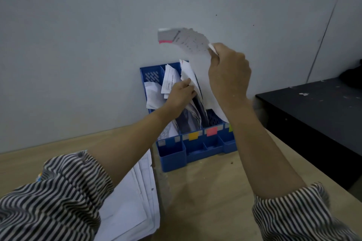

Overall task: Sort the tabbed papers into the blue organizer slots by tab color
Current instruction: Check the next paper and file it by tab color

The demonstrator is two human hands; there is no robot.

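Observation:
The blue organizer [195,150] stands against the wall, with yellow [193,135], pink [212,130] and green [230,127] labels on its slot fronts. My right hand [228,73] is shut on a curled sheet [193,45] with a pink tab [165,41], held above the pink-labelled slot. My left hand [181,94] grips the papers [188,76] standing in the yellow-labelled slot and holds them to the left. More sheets [154,94] sit in the leftmost slots.
A stack of white papers [135,201] lies on the wooden table [205,201] left of the organizer, partly under my left arm. A black table [313,107] stands at the right. The grey wall is directly behind the organizer.

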